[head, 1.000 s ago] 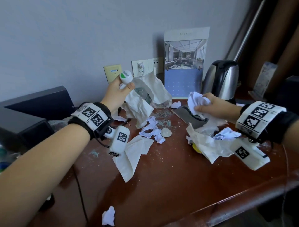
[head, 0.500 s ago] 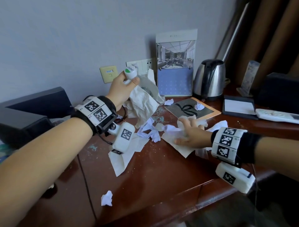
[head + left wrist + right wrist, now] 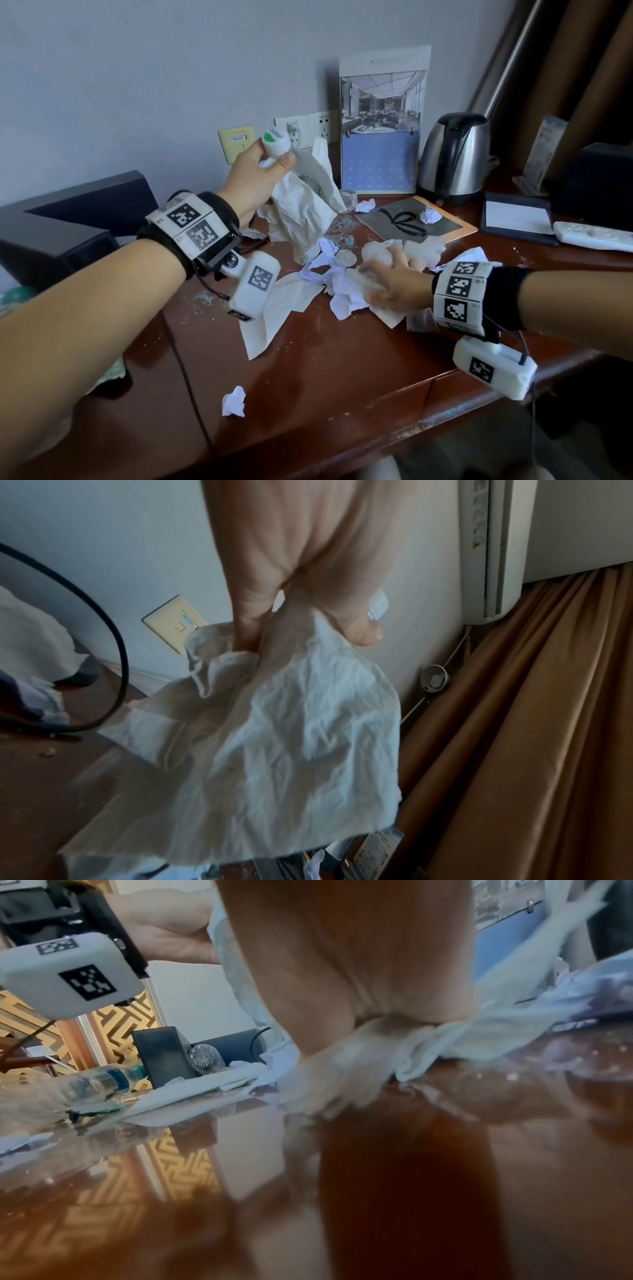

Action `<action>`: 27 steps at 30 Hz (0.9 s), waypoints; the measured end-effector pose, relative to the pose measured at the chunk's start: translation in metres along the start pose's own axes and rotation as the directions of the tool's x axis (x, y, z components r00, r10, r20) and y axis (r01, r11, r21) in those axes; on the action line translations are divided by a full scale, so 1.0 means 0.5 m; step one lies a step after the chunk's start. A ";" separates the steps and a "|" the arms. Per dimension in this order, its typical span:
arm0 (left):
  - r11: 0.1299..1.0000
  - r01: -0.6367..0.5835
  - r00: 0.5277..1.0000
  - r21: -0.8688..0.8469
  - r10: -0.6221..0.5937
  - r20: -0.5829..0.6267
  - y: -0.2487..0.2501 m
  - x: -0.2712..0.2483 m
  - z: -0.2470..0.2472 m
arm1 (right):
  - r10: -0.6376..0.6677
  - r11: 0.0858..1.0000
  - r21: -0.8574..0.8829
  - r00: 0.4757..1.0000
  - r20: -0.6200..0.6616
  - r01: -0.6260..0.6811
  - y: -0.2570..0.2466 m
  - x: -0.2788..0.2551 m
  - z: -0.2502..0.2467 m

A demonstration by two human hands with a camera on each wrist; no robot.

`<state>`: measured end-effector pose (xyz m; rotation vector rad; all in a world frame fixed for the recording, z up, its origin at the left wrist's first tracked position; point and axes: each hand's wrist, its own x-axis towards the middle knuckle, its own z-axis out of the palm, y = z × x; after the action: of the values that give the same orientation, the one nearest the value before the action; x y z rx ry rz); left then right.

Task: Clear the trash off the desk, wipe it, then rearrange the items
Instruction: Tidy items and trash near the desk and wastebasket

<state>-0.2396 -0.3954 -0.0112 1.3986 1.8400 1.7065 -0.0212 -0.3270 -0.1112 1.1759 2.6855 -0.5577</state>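
Head view: left hand (image 3: 251, 178) is raised near the wall, clenched around a capped bottle (image 3: 275, 142) and tissue (image 3: 301, 209). Right hand (image 3: 394, 281) lies on crumpled paper (image 3: 346, 294) mid-desk (image 3: 342, 370), fingers curled into it; bare wood lies toward the front edge.

Left wrist view: fingers (image 3: 250, 610) pinch the tissue (image 3: 291, 737) above the desk corner.

Right wrist view: blurred; the hand (image 3: 359, 961) presses tissue (image 3: 377, 1053) against the wood.

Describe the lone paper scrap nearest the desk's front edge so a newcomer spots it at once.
Start at the dark wooden desk and look toward its front edge. A small crumpled white paper ball lies there alone on bare wood, apart from the tissue pile farther back.
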 end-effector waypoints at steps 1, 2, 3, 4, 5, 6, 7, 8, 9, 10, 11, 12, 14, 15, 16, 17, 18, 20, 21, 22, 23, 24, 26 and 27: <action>1.000 0.006 1.000 -0.002 -0.006 0.001 -0.003 -0.001 -0.002 | 0.013 1.000 0.004 1.000 -0.010 -0.013 0.000 0.002 0.001; 1.000 0.011 1.000 -0.012 -0.011 0.004 -0.005 -0.002 -0.004 | 0.026 0.999 0.020 0.999 -0.023 -0.026 -0.001 0.004 0.002; 1.000 0.014 1.000 -0.021 -0.014 0.007 -0.007 -0.003 -0.006 | 0.038 0.998 0.046 0.999 -0.035 -0.037 -0.003 0.006 0.002; 0.999 0.015 1.000 -0.028 -0.014 0.008 -0.009 -0.004 -0.007 | 0.047 0.996 0.078 0.998 -0.045 -0.043 -0.006 0.008 0.001; 0.999 0.015 1.000 -0.033 -0.015 0.007 -0.010 -0.005 -0.009 | 0.054 0.993 0.111 0.997 -0.058 -0.047 -0.008 0.009 -0.001; 0.999 0.015 1.000 -0.037 -0.015 0.004 -0.012 -0.005 -0.010 | 0.065 0.988 0.147 0.996 -0.068 -0.054 -0.009 0.011 -0.002; 0.999 0.016 1.000 -0.036 -0.016 0.004 -0.012 -0.006 -0.013 | 0.075 0.982 0.178 0.994 -0.076 -0.060 -0.009 0.012 -0.005; 0.999 0.015 1.000 -0.032 -0.015 0.004 -0.013 -0.006 -0.015 | 0.079 0.976 0.209 0.994 -0.077 -0.062 -0.007 0.011 -0.008; 1.000 0.015 1.000 -0.025 -0.015 0.006 -0.012 -0.005 -0.018 | 0.077 0.969 0.239 0.994 -0.079 -0.056 -0.006 0.012 -0.013; 1.000 0.011 1.000 -0.017 -0.011 0.006 -0.012 -0.004 -0.021 | 0.078 0.962 0.268 0.994 -0.078 -0.054 -0.002 0.013 -0.019; 1.000 0.010 1.000 -0.008 -0.010 0.003 -0.010 -0.003 -0.024 | 0.077 0.955 0.293 0.994 -0.083 -0.050 0.001 0.013 -0.026; 1.000 0.006 1.000 -0.004 -0.006 0.001 -0.008 -0.002 -0.025 | 0.078 0.950 0.309 0.993 -0.090 -0.047 0.003 0.010 -0.035; 1.000 0.001 1.000 -0.007 -0.001 -0.004 0.002 -0.002 -0.025 | 0.076 0.946 0.323 0.988 -0.134 -0.030 0.006 0.006 -0.056; 1.000 -0.002 1.000 -0.014 0.002 -0.005 0.007 -0.003 -0.023 | 0.079 0.945 0.327 0.983 -0.164 -0.021 0.010 0.008 -0.066; 1.000 -0.004 1.000 -0.025 0.003 -0.005 0.010 -0.003 -0.020 | 0.087 0.940 0.341 0.979 -0.186 -0.019 0.012 0.009 -0.075; 0.999 -0.006 1.000 -0.034 0.006 -0.001 0.016 -0.005 -0.017 | 0.091 0.931 0.365 0.973 -0.213 -0.007 0.016 0.011 -0.085; 0.999 -0.009 1.000 -0.039 0.009 0.000 0.020 -0.006 -0.013 | 0.103 0.917 0.399 0.966 -0.237 0.000 0.021 0.015 -0.092; 0.999 -0.022 1.000 -0.039 0.022 0.001 0.031 -0.007 -0.002 | 0.112 0.893 0.448 0.948 -0.299 0.036 0.036 0.023 -0.108; 0.999 -0.025 1.000 -0.042 0.025 0.005 0.035 -0.006 0.003 | 0.110 0.883 0.466 0.938 -0.330 0.060 0.044 0.028 -0.115; 0.998 -0.030 0.999 -0.048 0.031 0.012 0.042 -0.006 0.009 | 0.134 0.869 0.492 0.928 -0.347 0.058 0.050 0.026 -0.124; 0.998 -0.036 0.999 -0.056 0.038 0.020 0.050 -0.006 0.016 | 0.158 0.839 0.540 0.918 -0.364 0.070 0.059 0.026 -0.132; 0.997 -0.042 0.999 -0.066 0.044 0.028 0.057 -0.006 0.023 | 0.178 0.793 0.602 0.910 -0.375 0.093 0.066 0.023 -0.139; 0.994 -0.056 0.998 -0.092 0.059 0.035 0.075 -0.005 0.040 | 0.191 0.701 0.693 0.891 -0.412 0.171 0.082 0.012 -0.154; 0.993 -0.066 0.997 -0.099 0.070 0.037 0.084 -0.005 0.049 | 0.206 0.668 0.717 0.877 -0.434 0.198 0.091 0.006 -0.159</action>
<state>-0.2012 -0.3888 0.0179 1.4607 1.6827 1.7617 0.0107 -0.2649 -0.0514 1.6932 2.9092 -1.7170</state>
